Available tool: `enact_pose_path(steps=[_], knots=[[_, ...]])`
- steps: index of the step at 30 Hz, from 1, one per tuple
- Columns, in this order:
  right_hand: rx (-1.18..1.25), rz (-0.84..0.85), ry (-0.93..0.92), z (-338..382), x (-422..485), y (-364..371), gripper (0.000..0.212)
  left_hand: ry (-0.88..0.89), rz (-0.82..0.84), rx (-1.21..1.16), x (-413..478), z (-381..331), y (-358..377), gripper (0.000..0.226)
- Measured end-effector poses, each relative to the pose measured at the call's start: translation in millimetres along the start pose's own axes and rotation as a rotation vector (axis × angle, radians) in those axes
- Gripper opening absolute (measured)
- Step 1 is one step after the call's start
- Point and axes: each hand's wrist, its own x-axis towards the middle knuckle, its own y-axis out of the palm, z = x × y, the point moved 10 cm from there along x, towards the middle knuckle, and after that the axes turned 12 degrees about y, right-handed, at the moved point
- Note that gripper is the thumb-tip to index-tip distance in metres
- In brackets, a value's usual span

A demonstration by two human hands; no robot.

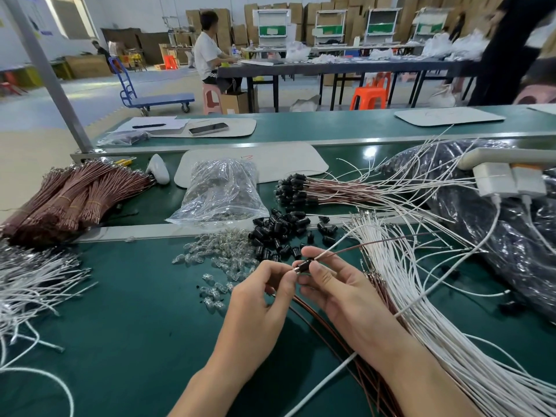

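Observation:
Above the green table (126, 326), my right hand (337, 293) pinches a small black socket (304, 267) between thumb and fingers. A white wire (337, 243) and a brown wire (373, 243) run out of the socket to the right. My left hand (258, 299) pinches the socket's left end with its fingertips; whether a clear bulb sits there I cannot tell. Loose black sockets (279, 233) lie in a heap just beyond my hands. Small clear bulbs (219, 254) are scattered to the left of that heap.
White wires (421, 296) fan out at the right, brown wires (69, 200) lie bundled at far left. A plastic bag of bulbs (219, 191) and finished socket assemblies (301, 191) lie behind. A dark plastic bag (496, 236) fills the right. A seated person (207, 49) works far back.

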Motion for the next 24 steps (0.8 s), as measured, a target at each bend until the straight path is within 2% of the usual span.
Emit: enact_pose_path(steps=[5, 8, 11, 14, 24], knots=[[0.011, -0.019, -0.035, 3.3, 1.8, -4.0, 0.036, 0.002, 0.011, 0.014, 0.0, 0.1, 0.1, 0.011], [-0.072, -0.023, -0.051, 3.4, 0.7, -3.6, 0.045, 0.003, 0.010, 0.021, 0.0, 0.0, -0.5, 0.011], [-0.238, -0.064, -0.086, 3.2, -0.7, -3.1, 0.035, 0.010, 0.020, 0.025, 0.5, -1.5, 1.0, 0.013], [-0.264, -0.086, -0.115, 5.4, -1.8, -3.9, 0.026, 0.018, 0.033, 0.033, 0.7, -3.5, 2.5, 0.013], [-0.320, -0.120, -0.158, 9.4, -6.0, -7.1, 0.024, 0.008, 0.032, -0.002, 0.4, -5.8, 2.3, 0.013]])
